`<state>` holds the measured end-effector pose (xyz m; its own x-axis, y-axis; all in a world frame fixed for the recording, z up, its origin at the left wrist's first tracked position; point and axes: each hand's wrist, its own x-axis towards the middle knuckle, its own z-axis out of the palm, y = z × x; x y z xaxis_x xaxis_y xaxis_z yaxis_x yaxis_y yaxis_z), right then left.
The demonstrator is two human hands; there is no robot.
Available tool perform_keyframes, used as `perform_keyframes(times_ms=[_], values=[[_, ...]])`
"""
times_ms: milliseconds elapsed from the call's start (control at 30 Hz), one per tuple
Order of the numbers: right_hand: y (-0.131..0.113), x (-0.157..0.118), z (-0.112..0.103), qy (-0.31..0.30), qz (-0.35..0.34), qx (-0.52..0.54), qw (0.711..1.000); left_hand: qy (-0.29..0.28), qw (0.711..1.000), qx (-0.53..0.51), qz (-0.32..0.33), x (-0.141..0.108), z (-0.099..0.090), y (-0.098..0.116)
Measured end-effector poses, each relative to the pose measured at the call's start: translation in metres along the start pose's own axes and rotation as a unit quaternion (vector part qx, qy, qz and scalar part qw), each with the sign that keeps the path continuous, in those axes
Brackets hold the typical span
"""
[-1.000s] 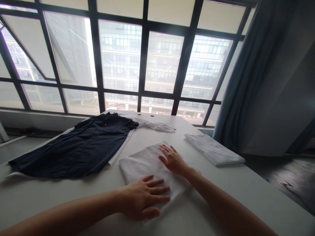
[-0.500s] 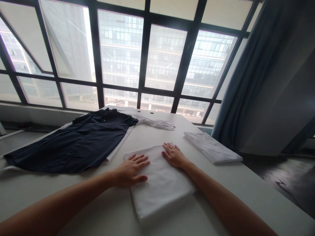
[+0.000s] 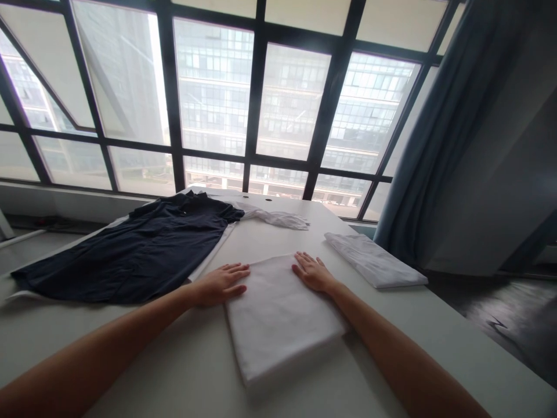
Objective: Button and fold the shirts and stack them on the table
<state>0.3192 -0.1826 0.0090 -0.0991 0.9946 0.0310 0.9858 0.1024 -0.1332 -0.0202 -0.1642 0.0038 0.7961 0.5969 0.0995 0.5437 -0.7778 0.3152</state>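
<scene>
Pointing lengthwise away: white cloth [image 3: 282, 316]

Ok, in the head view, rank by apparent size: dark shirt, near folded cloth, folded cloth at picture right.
1. Dark shirt
2. Near folded cloth
3. Folded cloth at picture right
Nearness may enlarge the second; true sizes unsure.

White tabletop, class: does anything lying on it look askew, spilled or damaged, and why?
A crumpled strip of white fabric trails out past the spread navy cloth garment, looking untidy, unlike the flat, folded white cloth bundle in front. No spill or damage shows.
</scene>
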Motion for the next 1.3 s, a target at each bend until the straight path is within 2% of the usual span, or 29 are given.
perform_keyframes(times_ms=[100,200,333,400,500,600,767,933,1033,1167,1300], values=[[0.013,0.005,-0.001,-0.038,0.064,0.035,0.997,0.000,1.000,0.017,-0.009,0.000,0.003,-0.001],[0.028,0.009,0.000,-0.025,0.109,0.041,0.993,0.006,0.999,0.041,-0.010,0.000,0.003,0.004],[0.042,0.006,-0.002,0.093,0.125,0.005,0.988,0.052,0.994,0.091,-0.009,-0.001,-0.002,0.011],[0.044,0.004,-0.005,0.143,0.119,0.004,0.982,0.057,0.991,0.119,-0.010,0.000,-0.007,0.015],[0.042,-0.001,-0.011,0.170,0.097,0.017,0.980,0.053,0.986,0.157,-0.034,-0.002,-0.016,0.025],[0.033,-0.005,-0.015,0.176,0.070,0.016,0.982,0.025,0.976,0.195,-0.094,-0.005,-0.025,0.040],[0.015,-0.014,-0.021,0.164,0.048,0.002,0.985,-0.034,0.947,0.250,-0.200,-0.012,-0.037,0.066],[0.004,-0.021,-0.027,0.128,0.070,0.003,0.989,-0.074,0.941,0.229,-0.238,-0.020,-0.039,0.080],[-0.001,-0.022,-0.027,0.101,0.080,0.011,0.992,-0.076,0.956,0.208,-0.194,-0.026,-0.038,0.090],[-0.007,-0.019,-0.025,0.074,0.087,0.010,0.993,-0.068,0.985,0.142,-0.070,-0.028,-0.035,0.101],[-0.014,-0.019,-0.027,0.025,0.130,0.016,0.991,0.049,0.993,0.101,0.028,-0.021,-0.024,0.081]])
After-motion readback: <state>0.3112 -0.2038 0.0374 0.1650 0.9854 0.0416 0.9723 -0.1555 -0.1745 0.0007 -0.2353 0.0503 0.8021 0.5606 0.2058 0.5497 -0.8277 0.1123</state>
